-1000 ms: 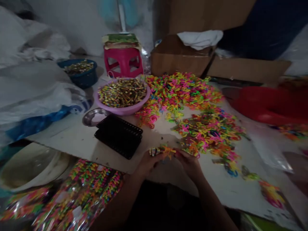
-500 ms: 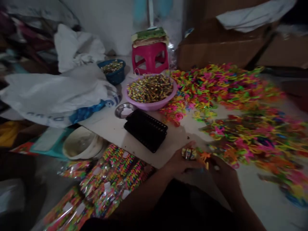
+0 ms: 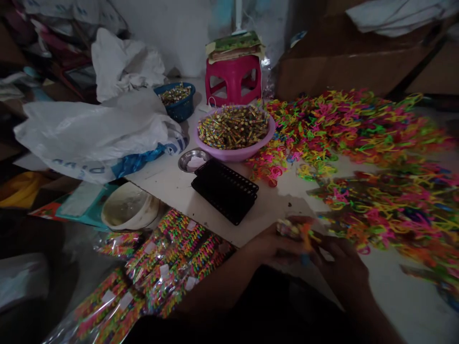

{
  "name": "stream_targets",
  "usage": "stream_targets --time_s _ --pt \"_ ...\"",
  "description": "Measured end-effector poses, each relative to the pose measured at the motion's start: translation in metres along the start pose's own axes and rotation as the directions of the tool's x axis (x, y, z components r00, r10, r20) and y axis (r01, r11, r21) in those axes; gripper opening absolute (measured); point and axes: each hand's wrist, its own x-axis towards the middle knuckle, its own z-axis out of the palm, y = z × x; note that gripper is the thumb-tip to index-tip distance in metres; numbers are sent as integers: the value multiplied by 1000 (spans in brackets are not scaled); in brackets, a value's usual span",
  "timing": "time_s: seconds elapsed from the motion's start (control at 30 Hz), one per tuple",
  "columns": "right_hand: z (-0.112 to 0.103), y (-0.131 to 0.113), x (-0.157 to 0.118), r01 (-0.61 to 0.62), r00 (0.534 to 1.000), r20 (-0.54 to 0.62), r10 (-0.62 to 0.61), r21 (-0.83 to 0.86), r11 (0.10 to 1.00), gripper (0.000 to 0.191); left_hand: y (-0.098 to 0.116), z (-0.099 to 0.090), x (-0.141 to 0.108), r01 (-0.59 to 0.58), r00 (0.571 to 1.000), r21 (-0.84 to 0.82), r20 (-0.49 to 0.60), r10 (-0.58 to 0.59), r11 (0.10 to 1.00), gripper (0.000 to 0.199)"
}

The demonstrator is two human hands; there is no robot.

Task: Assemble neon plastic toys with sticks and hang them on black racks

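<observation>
My left hand is closed around a small bunch of short patterned tubes, held low over the pale work surface. An orange plastic piece sticks out at the bunch's right end, with a bit of blue below it. Right there, my right hand has its fingers bent in against the coloured pieces; motion blur hides exactly what they pinch. A heap of bright loopy plastic pieces spreads beyond and to the right of my hands. Ahead of my left hand lies a black slotted tray.
A pink basin full of similar tubes stands behind the tray, beside a small metal bowl. Farther back are a blue basket and a magenta stool. Bagged colourful pieces lie at the lower left, near a white bucket.
The whole scene has shifted slightly right in view as the head turned. Both hands stay together at the bunch, and the orange piece now stands more upright between them.
</observation>
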Motion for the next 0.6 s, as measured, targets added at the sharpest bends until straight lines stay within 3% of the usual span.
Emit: stream_targets --time_s 0.07,0.1,0.13,0.2,0.23,0.3,0.37,0.47,0.5,0.6 --pt "0 3 0 -143 989 -42 141 -34 989 25 2 -10 0 -64 997 -192 -53 55 979 67" --pt "0 5 0 -202 978 -54 200 -35 979 29 4 -16 1 -94 992 -204 -101 74 975 66" --pt "1 8 0 -248 967 -59 246 -28 968 32 5 -22 3 -101 985 -136 -152 80 986 65" --pt "3 13 -1 -307 951 -52 306 -10 952 35 7 -32 9 -42 941 234 -316 117 971 65" --pt "5 16 -1 -322 946 -48 322 0 947 35 6 -35 12 21 900 434 -401 172 901 65" --pt "13 21 -1 -338 941 -25 338 21 941 33 2 -39 19 143 800 680 -507 320 720 66" --pt "22 25 -1 -329 943 69 326 29 944 30 -6 -40 25 232 747 771 -532 398 594 70" --pt "31 28 2 -285 931 238 276 4 959 28 -20 -38 26 304 711 823 -531 461 479 76" --pt "31 27 3 -275 922 283 265 -5 961 30 -23 -38 25 289 698 822 -531 479 491 74" --pt "25 23 9 -312 881 362 304 -37 949 29 -32 -36 21 183 684 739 -569 455 649 50"
